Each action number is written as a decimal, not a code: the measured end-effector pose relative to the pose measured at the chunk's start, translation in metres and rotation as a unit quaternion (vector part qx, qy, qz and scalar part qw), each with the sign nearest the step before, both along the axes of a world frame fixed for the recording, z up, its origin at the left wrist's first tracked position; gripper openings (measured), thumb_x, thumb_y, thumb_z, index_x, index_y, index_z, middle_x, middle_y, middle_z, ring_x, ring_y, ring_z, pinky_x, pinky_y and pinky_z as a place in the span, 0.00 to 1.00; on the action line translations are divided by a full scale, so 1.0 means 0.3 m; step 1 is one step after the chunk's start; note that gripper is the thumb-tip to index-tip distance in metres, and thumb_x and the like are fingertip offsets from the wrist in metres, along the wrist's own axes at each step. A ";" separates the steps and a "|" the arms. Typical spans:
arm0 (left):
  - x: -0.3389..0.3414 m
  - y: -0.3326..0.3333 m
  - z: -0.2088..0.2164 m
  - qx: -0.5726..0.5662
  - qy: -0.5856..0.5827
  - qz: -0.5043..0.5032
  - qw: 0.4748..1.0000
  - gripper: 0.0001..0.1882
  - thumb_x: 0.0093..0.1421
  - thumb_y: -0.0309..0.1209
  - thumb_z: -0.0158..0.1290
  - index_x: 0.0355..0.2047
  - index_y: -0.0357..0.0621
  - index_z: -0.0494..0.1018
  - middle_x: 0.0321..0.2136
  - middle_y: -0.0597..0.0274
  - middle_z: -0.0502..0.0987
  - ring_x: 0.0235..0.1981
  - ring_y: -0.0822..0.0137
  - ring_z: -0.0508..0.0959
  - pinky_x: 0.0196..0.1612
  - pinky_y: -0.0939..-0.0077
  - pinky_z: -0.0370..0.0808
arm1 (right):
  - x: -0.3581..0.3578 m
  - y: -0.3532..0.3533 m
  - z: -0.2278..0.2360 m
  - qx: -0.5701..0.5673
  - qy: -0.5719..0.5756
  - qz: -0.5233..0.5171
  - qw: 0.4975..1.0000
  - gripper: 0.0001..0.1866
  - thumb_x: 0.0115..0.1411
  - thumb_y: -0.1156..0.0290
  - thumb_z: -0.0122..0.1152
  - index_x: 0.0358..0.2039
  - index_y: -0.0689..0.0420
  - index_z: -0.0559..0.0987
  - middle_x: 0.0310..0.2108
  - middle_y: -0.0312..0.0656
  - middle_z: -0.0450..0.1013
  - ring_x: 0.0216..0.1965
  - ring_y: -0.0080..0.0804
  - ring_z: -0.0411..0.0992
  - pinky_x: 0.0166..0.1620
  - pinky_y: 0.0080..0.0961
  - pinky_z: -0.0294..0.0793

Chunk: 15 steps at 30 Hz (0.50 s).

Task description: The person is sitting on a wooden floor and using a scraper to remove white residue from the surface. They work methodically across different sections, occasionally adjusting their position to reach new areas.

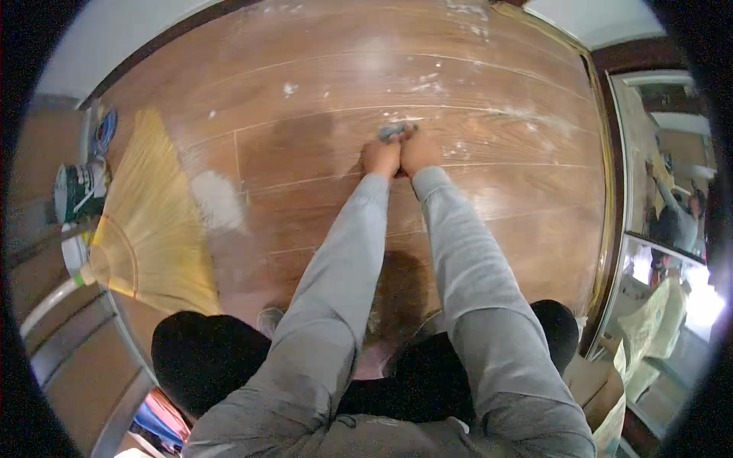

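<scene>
Both my arms, in grey sleeves, reach forward to a brown wood-plank floor (305,198). My left hand (382,156) and my right hand (419,151) are closed side by side and touch each other. A small grey tool, which looks like a scraper (392,133), shows just beyond the fingers, close to the floor. Its handle is hidden in my hands, so I cannot see how each one grips it. White smears and specks lie on the planks around and beyond the tool.
At the left a yellow straw broom (156,217) lies fanned out beside a whitish powdery patch (217,200). Behind it are a dark green can (80,191) and a blue coil (105,131). A mirror (664,168) in a dark frame stands at the right, near a crumpled pale sheet (649,324).
</scene>
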<state>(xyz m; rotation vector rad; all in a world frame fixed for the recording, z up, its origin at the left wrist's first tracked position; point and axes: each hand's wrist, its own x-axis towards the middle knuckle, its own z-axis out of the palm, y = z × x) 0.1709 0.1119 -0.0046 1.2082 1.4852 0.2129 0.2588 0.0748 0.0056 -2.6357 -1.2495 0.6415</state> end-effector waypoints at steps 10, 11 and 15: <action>-0.024 0.034 0.144 -0.022 -0.064 0.072 0.995 0.29 0.66 0.47 0.51 0.39 0.23 0.78 0.40 0.27 0.78 0.44 0.40 0.81 0.50 0.52 0.74 | -0.004 0.080 0.062 -0.049 -0.018 0.013 0.999 0.20 0.67 0.57 0.50 0.50 0.55 0.79 0.45 0.58 0.77 0.45 0.57 0.77 0.47 0.50 0.77; -0.010 0.049 0.152 -0.027 -0.060 0.070 0.995 0.29 0.65 0.46 0.52 0.39 0.22 0.78 0.40 0.28 0.79 0.43 0.41 0.81 0.49 0.52 0.75 | 0.015 0.115 0.088 -0.086 0.005 0.008 0.996 0.20 0.67 0.56 0.50 0.52 0.54 0.78 0.47 0.58 0.77 0.45 0.57 0.77 0.48 0.50 0.76; -0.054 0.022 0.053 -0.001 0.007 -0.007 1.000 0.27 0.64 0.43 0.54 0.39 0.20 0.77 0.40 0.31 0.80 0.42 0.42 0.82 0.47 0.52 0.76 | -0.040 0.026 -0.010 -0.032 -0.045 0.047 0.997 0.20 0.67 0.57 0.51 0.52 0.56 0.77 0.45 0.58 0.77 0.44 0.56 0.78 0.47 0.49 0.77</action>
